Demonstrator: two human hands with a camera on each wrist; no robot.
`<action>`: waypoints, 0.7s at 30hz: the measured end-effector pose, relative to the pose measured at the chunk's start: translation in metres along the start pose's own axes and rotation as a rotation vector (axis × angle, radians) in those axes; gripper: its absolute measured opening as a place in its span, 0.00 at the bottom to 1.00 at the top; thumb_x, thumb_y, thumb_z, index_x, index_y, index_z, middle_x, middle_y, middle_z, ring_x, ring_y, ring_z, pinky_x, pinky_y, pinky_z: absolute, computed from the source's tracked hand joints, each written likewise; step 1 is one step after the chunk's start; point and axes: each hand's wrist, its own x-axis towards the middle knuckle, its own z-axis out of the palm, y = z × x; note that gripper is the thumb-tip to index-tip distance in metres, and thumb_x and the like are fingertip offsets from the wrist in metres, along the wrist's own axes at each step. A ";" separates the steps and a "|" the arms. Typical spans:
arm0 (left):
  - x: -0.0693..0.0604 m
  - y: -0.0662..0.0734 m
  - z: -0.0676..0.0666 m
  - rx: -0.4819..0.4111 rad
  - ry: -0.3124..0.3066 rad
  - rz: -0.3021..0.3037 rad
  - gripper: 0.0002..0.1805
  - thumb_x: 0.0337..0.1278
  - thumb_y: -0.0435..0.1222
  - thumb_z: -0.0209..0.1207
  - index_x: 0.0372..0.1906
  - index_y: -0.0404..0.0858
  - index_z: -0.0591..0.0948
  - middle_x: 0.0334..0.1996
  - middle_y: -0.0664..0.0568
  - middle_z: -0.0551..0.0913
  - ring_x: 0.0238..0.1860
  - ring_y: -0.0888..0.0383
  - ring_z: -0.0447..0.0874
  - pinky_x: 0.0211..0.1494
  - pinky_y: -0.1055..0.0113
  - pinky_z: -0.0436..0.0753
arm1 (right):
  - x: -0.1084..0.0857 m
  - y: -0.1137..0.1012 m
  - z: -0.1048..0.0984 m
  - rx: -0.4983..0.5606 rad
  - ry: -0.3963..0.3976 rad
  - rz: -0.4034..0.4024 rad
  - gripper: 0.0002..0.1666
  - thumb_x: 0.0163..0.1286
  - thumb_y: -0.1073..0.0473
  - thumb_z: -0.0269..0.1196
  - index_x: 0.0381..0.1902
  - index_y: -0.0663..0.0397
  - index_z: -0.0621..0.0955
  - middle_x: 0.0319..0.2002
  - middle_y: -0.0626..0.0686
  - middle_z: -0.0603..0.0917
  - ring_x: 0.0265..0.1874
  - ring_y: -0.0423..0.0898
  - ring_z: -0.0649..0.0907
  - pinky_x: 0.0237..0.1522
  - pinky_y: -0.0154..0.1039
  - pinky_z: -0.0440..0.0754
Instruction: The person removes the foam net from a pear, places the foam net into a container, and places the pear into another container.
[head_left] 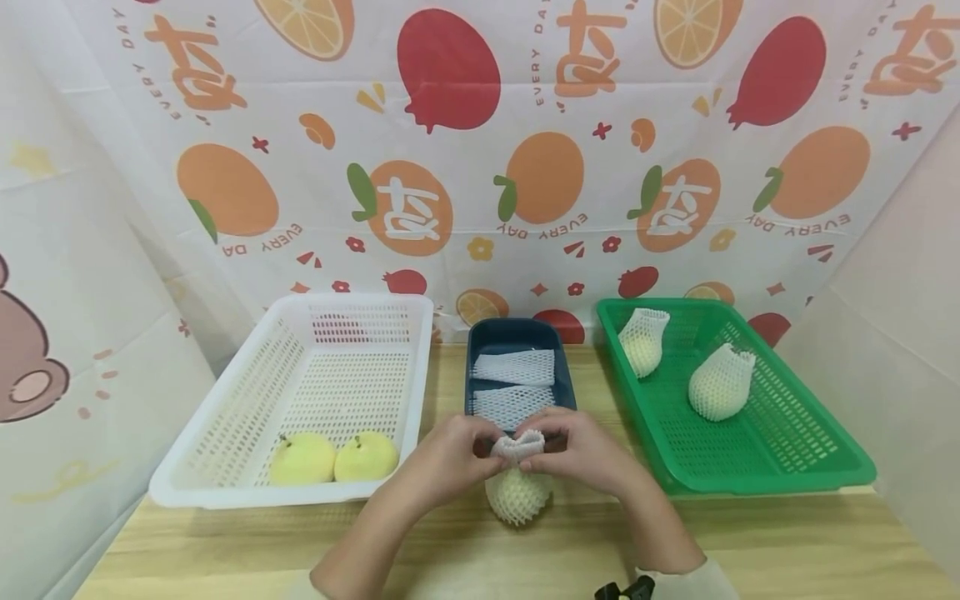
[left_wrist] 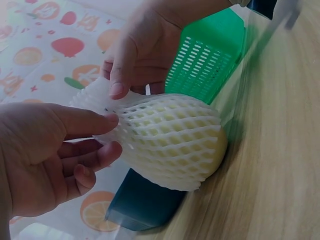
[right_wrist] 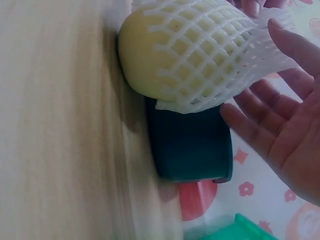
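A round yellow pear [left_wrist: 220, 146] stands on the table in a white foam net sleeve [left_wrist: 165, 127], its lower end bare in the wrist views. My left hand [head_left: 453, 454] pinches the left of the sleeve's gathered top between thumb and fingers. On the other side, my right hand [head_left: 588, 454] pinches the same top edge. Just behind the hands is a dark blue tray [head_left: 567, 385] holding flat foam nets [head_left: 517, 367]. Two bare yellow pears [head_left: 303, 458] lie at the near end of the white basket [head_left: 174, 479], left of my hands.
To the right a green basket [head_left: 787, 483] holds two netted pears [head_left: 722, 383]. A fruit-print cloth [head_left: 480, 242] hangs behind the containers. The wooden table [head_left: 465, 554] extends in front of them, and a pale cloth [head_left: 82, 333] hangs at the left.
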 end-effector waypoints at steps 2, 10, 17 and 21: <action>0.000 0.000 -0.001 -0.017 -0.010 -0.006 0.05 0.51 0.34 0.70 0.34 0.43 0.88 0.28 0.61 0.84 0.28 0.67 0.78 0.32 0.73 0.80 | -0.001 -0.001 -0.001 -0.018 0.015 -0.006 0.14 0.57 0.49 0.74 0.42 0.39 0.86 0.44 0.42 0.83 0.42 0.43 0.80 0.42 0.40 0.84; -0.002 -0.002 -0.007 -0.084 -0.027 -0.005 0.06 0.54 0.38 0.70 0.37 0.46 0.89 0.30 0.62 0.86 0.30 0.67 0.81 0.34 0.72 0.82 | -0.002 -0.006 0.001 -0.036 0.022 -0.058 0.09 0.61 0.48 0.71 0.40 0.37 0.88 0.41 0.40 0.85 0.42 0.42 0.80 0.42 0.38 0.83; -0.002 -0.001 -0.007 -0.113 -0.012 0.005 0.06 0.54 0.39 0.70 0.37 0.46 0.89 0.30 0.62 0.86 0.30 0.66 0.80 0.34 0.72 0.82 | -0.001 -0.010 0.006 -0.031 0.060 -0.045 0.11 0.60 0.48 0.72 0.41 0.37 0.87 0.39 0.40 0.86 0.37 0.42 0.80 0.37 0.34 0.82; -0.002 0.000 -0.009 -0.131 0.005 0.000 0.06 0.54 0.39 0.70 0.38 0.46 0.88 0.31 0.62 0.86 0.31 0.66 0.81 0.36 0.72 0.83 | -0.002 -0.013 0.008 -0.026 0.099 -0.033 0.13 0.59 0.47 0.72 0.42 0.38 0.87 0.38 0.41 0.85 0.35 0.43 0.79 0.34 0.33 0.81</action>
